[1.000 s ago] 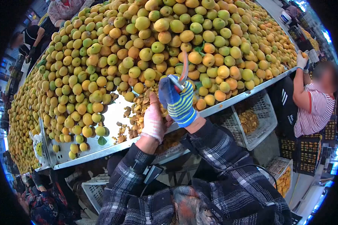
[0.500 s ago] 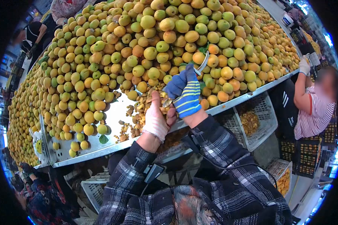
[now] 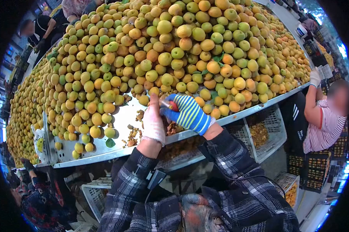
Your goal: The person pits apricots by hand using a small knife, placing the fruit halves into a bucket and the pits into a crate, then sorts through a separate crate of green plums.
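My right hand (image 3: 190, 114), in a blue-and-yellow striped glove, is closed around the red handle of a curved knife (image 3: 172, 104); most of the blade is hidden. Close beside it, my left hand (image 3: 154, 123) wears a pale glove, its thumb pointing up and its fingers curled out of sight. Whatever lies in that palm is hidden. Both hands are over the front of a metal table (image 3: 122, 112), at the foot of a big heap of yellow-green apricots (image 3: 151, 58). Brown-orange fruit scraps (image 3: 133, 135) lie left of my left hand.
Below the table edge stand plastic crates (image 3: 273, 127) holding cut fruit. Another pale crate (image 3: 92, 197) is at lower left. A person in a striped shirt (image 3: 331, 123) works at the right; others are at the left. A white bag (image 3: 40, 143) hangs near the table's left divider.
My right hand has turned and come down, bringing the knife from pointing up over the heap to beside my left hand. My left hand has shifted slightly left, and its fingers have become hidden.
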Motion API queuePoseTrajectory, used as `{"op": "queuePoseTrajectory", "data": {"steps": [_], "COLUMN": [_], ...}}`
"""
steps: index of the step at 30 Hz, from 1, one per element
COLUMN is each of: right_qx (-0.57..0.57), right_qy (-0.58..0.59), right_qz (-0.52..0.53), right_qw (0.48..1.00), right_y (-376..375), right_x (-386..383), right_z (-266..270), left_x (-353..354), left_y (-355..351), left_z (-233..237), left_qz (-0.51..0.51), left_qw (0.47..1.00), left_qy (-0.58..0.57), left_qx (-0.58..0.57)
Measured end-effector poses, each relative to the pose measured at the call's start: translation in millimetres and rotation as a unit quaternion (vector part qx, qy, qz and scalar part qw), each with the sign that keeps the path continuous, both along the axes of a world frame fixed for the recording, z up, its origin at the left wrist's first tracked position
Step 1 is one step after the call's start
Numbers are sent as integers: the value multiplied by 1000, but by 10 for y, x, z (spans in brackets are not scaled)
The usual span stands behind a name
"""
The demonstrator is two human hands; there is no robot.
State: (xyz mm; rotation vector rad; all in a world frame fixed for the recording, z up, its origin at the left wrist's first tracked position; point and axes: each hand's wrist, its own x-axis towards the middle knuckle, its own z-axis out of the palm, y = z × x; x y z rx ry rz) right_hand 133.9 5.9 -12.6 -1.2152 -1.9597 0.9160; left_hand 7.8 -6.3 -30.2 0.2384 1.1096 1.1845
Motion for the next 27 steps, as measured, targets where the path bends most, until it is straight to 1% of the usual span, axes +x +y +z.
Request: {"op": "queuePoseTrajectory", "data": {"steps": [1,2,3,5,6,7,8,9,10,11,13,14,15,16,17,18,19,20,22,23,25,26,27], "right_qx": [-73,-183,-129,-120,-59,-57,-6,46,-10,-7,59,55,44,45,57,28,2,-6,-29,-44,-28,-20,-30], "right_qy": [134,249,296,216,177,176,116,54,29,25,-55,-66,-124,-158,-185,-211,-236,-253,-309,-331,-331,-347,-343], "right_qz": [-6,-23,-64,-116,-123,-124,-148,-170,-177,-176,-212,-208,-213,-215,-214,-208,-198,-181,-157,-150,-135,-132,-131], "right_qw": [988,951,944,962,975,975,982,983,984,984,974,974,968,963,957,955,951,950,938,931,933,929,930], "right_y": [8,-20,5,62,101,107,117,136,177,208,272,299,360,425,515,591,656,774,886,859,827,831,823], "right_x": [-8,44,51,155,164,154,140,134,128,135,86,62,16,-10,-52,-92,-110,-103,-161,-191,-235,-240,-233], "right_z": [4,30,-1,1,-46,-91,-122,-155,-194,-225,-184,-138,-114,-153,-176,-138,-126,-184,-145,-59,39,49,65], "left_x": [-27,-68,-107,-181,-152,-149,-168,-98,-53,-24,52,63,54,11,-18,-23,-44,-28,0,7,38,12,9], "left_y": [-36,-70,-97,-176,-264,-317,-345,-438,-562,-640,-741,-783,-803,-817,-805,-831,-826,-852,-854,-852,-824,-820,-819], "left_z": [69,148,136,98,128,198,224,325,248,188,59,-45,-146,-206,-95,-252,-1,-295,-528,-545,-527,-434,-477], "left_qz": [-18,-31,-32,-143,-210,-301,-447,-554,-563,-633,-695,-692,-686,-658,-663,-666,-673,-665,-659,-664,-683,-686,-682], "left_qw": [998,999,999,976,946,849,761,782,699,606,512,490,467,457,462,468,456,466,469,470,438,433,437], "left_qy": [29,22,21,75,152,280,296,213,285,352,415,446,484,520,517,498,504,497,502,496,501,498,501], "left_qx": [44,28,30,145,194,333,365,190,337,329,289,285,279,296,282,298,293,305,306,304,300,308,305]}}
